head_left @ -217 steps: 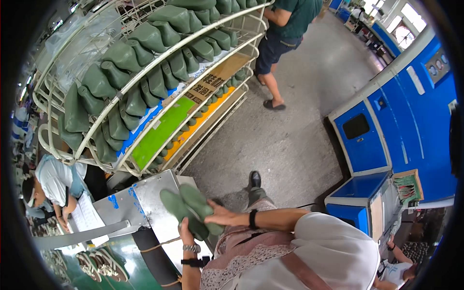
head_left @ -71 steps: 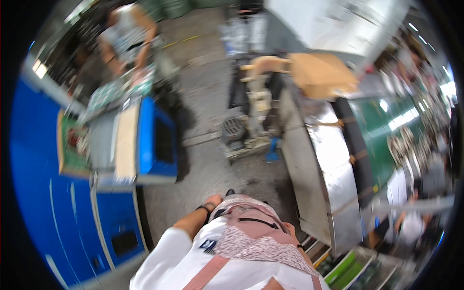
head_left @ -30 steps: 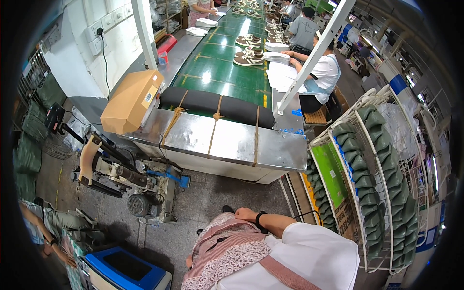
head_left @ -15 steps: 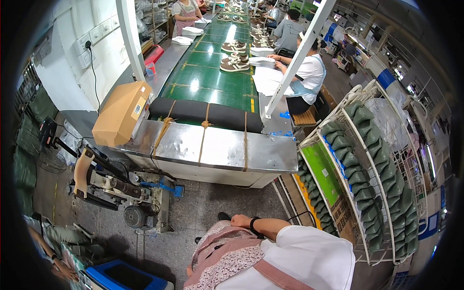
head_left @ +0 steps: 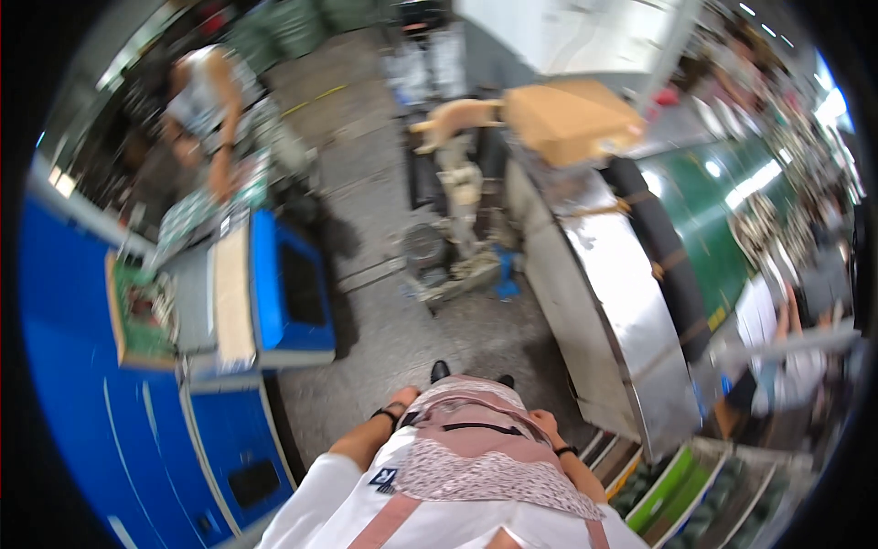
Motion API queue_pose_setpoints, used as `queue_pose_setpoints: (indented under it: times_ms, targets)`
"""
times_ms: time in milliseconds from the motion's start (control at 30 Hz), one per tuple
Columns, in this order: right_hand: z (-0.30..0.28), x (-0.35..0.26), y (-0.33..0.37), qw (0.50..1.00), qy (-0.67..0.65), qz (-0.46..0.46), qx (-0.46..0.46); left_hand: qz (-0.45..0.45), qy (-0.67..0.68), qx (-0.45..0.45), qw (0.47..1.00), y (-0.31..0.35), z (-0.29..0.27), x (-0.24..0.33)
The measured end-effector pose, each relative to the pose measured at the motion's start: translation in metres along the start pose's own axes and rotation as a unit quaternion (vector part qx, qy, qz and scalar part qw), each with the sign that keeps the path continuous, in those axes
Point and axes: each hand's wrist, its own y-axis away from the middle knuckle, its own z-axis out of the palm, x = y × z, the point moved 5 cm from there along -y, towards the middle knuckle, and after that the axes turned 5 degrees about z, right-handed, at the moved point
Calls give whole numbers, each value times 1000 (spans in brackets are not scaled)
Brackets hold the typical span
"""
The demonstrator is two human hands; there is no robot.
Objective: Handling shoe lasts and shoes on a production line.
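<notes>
Both hands, left hand [head_left: 402,403] and right hand [head_left: 541,423], are held at the apron [head_left: 476,435]; finger state cannot be told. The steel conveyor [head_left: 604,302] at two o'clock could be bumped, given the blur.

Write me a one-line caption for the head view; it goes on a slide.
Person stands on grey floor, left hand and right hand at the waist, between blue machine and steel conveyor end.
</notes>
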Motion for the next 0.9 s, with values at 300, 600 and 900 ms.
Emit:
queue_pose_setpoints:
  times_ms: [300, 600, 900]
  targets:
    - [-7, 1, -32, 998, 37, -30, -28, -91, 63, 18, 994, 26, -9, 24]
    - [-4, -12, -53, 993, 74, -45, -82, -101, 100, 67, 988, 33, -8, 21]
    - [-12, -35, -47, 990, 112, -55, -68, -124, 100, 86, 983, 29, 9, -2]
